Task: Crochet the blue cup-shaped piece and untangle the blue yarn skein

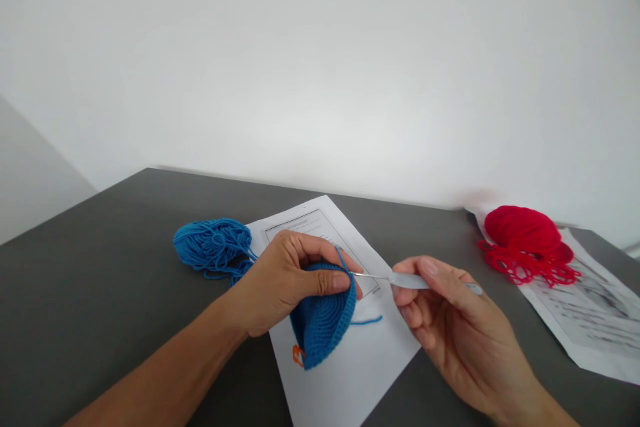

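Note:
My left hand [280, 280] pinches the upper edge of a blue crocheted piece [323, 327], cupped in shape, between thumb and fingers. A strand of blue yarn runs over the left index finger. In my right hand [450, 320] is a crochet hook [410, 280] with a pale grey handle, gripped between thumb and fingers. Its metal shaft points left, and the tip meets the work's edge beside the left thumb. An orange stitch marker [298, 355] hangs at the piece's lower left. A short blue yarn tail [367, 321] sticks out to the right.
Behind my left hand lies a blue yarn skein [213, 243]. A printed sheet [345, 380] lies under the work on the dark grey table [125, 267]. At the right, a red yarn ball [523, 230] with loose loops rests on more printed paper [590, 327]. A white wall [320, 67] stands behind.

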`<state>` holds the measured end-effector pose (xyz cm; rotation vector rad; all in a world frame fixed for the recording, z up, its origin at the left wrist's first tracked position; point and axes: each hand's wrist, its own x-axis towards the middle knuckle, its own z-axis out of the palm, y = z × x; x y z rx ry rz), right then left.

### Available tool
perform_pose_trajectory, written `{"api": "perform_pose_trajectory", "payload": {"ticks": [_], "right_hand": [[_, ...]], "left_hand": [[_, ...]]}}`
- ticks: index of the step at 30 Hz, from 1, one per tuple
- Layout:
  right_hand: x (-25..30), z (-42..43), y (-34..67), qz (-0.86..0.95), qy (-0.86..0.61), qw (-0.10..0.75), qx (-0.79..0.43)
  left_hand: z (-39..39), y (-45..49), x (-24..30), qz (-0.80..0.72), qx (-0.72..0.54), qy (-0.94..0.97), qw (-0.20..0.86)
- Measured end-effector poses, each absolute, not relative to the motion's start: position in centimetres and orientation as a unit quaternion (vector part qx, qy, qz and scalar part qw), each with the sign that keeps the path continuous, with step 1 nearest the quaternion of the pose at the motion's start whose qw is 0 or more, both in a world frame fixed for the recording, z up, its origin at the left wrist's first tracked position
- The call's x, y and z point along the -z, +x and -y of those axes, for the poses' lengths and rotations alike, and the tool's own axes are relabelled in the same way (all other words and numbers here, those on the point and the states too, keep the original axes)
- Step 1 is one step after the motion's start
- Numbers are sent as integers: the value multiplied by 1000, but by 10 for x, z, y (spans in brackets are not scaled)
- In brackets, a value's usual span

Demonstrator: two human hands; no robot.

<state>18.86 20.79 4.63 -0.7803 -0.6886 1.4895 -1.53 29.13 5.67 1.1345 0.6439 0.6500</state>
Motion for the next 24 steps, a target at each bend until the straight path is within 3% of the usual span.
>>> {"api": "perform_pose_trajectory", "payload": {"ticks": [13,24], "right_hand": [[-31,-211,169,352,-365,666,-547],[-26,-211,173,378,-343,662,-548]], "left_hand": [[-275,3,-41,-295,-342,503,738],[-270,3,-42,-306,-369,483,733]]}}
